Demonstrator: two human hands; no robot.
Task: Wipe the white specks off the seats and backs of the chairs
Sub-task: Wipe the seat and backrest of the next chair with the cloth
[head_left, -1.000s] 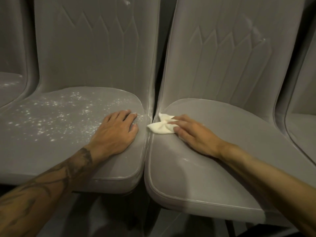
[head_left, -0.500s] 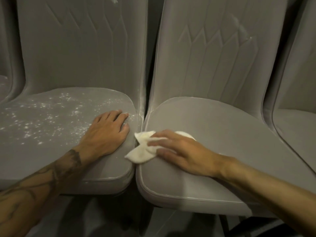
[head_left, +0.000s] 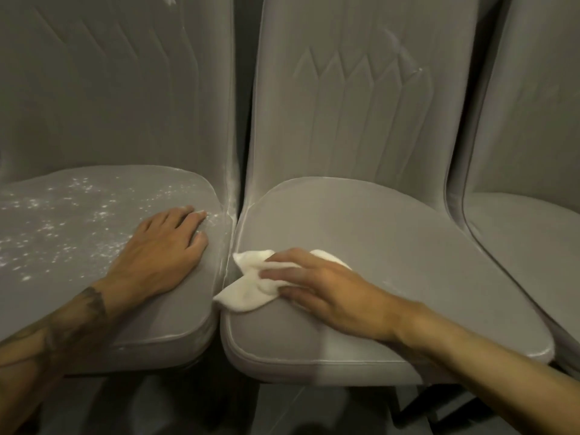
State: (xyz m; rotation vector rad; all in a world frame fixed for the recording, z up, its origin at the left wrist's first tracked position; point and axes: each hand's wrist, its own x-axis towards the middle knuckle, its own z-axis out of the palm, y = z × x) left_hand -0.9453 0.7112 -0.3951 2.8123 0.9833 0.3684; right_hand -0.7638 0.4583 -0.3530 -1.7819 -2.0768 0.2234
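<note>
**Cloth under right grip, at seat edge**

Right grip [head_left: 323, 287], fingers straight, presses white cloth [head_left: 248, 293] onto the clean seat [head_left: 392, 246]; the cloth pokes past the fingertips. Left grip [head_left: 163, 249] lies flat on neighbouring seat [head_left: 175, 312]. White specks [head_left: 47, 233] beyond.

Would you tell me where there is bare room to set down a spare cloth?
Free: the middle seat between the right hand and its backrest. Crowded: where the seats meet, with the left hand and white cloth; white specks dot the left seat.
</note>
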